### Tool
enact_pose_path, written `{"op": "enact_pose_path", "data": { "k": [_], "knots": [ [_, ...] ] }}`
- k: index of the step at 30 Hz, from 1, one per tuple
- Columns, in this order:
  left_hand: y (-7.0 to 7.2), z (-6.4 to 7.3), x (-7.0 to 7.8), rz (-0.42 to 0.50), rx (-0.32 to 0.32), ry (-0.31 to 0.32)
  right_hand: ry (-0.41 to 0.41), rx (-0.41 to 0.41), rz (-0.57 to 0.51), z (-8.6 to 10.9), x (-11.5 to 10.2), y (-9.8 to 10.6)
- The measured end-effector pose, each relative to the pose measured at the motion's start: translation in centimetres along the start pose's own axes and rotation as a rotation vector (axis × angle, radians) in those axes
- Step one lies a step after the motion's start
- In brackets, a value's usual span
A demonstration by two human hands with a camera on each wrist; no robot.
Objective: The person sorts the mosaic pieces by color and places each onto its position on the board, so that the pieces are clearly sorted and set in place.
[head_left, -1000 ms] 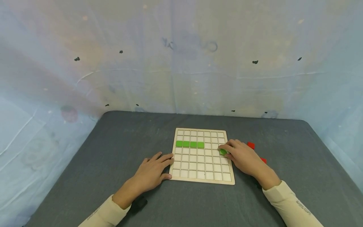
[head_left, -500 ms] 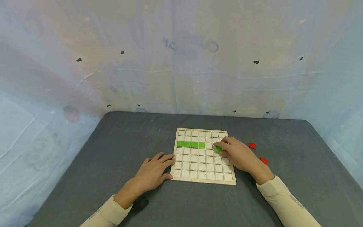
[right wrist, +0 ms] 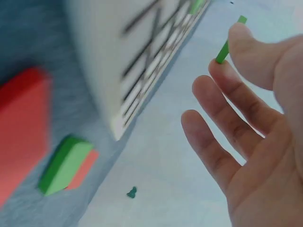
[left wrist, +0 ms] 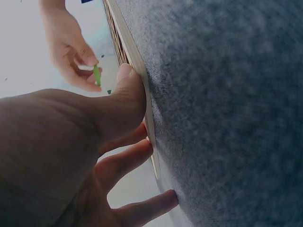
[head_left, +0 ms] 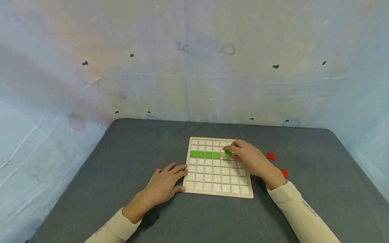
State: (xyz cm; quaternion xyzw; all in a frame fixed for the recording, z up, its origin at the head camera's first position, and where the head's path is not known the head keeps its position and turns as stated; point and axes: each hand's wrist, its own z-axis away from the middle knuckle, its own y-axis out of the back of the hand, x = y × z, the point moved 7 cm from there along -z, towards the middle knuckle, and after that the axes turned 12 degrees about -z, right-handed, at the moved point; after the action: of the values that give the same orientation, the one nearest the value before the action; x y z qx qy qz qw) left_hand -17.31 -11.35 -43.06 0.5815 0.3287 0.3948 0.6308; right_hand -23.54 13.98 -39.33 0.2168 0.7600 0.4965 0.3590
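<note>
A pale wooden grid board (head_left: 187, 191) lies on the dark table, with several green tiles (head_left: 208, 154) in a row from its left side. My right hand (head_left: 252, 161) pinches another green tile (head_left: 228, 153) between thumb and fingers, over the board just right of that row. From the right wrist view, this green tile (right wrist: 231, 40) is seen edge-on between thumb and fingertip, with the other fingers spread below. My left hand (head_left: 165, 185) rests at the board's left edge, fingers extended. In the left wrist view its thumb (left wrist: 130, 90) lies against the board's side.
Two red tiles (head_left: 270, 156) show on the table to the right of the board. Close to the right wrist camera, a green piece (right wrist: 66, 165) lies with red behind it. A pale patterned cloth (head_left: 188, 67) hangs behind the table (head_left: 136, 145).
My right hand has moved left and slightly away from me across the board, carrying the green tile toward the end of the green row. The left hand keeps its place at the edge.
</note>
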Motion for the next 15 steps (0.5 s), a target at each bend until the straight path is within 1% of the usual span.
{"op": "enact_pose_path", "data": {
  "k": [4, 6, 10, 15],
  "knots": [
    [0.0, 0.0, 0.0, -0.005, 0.005, 0.000, 0.016, 0.005, -0.028, -0.8, -0.5, 0.1],
    [0.0, 0.0, 0.0, -0.004, 0.008, -0.003, 0.019, -0.002, -0.044, -1.0, -0.5, -0.2],
    [-0.1, 0.1, 0.1, -0.003, 0.010, -0.011, -0.010, -0.027, -0.084, -1.1, -0.1, -0.9],
    [0.0, 0.1, 0.1, -0.012, 0.024, -0.011, -0.057, -0.044, -0.100, -1.1, 0.5, -1.4]
  ]
}}
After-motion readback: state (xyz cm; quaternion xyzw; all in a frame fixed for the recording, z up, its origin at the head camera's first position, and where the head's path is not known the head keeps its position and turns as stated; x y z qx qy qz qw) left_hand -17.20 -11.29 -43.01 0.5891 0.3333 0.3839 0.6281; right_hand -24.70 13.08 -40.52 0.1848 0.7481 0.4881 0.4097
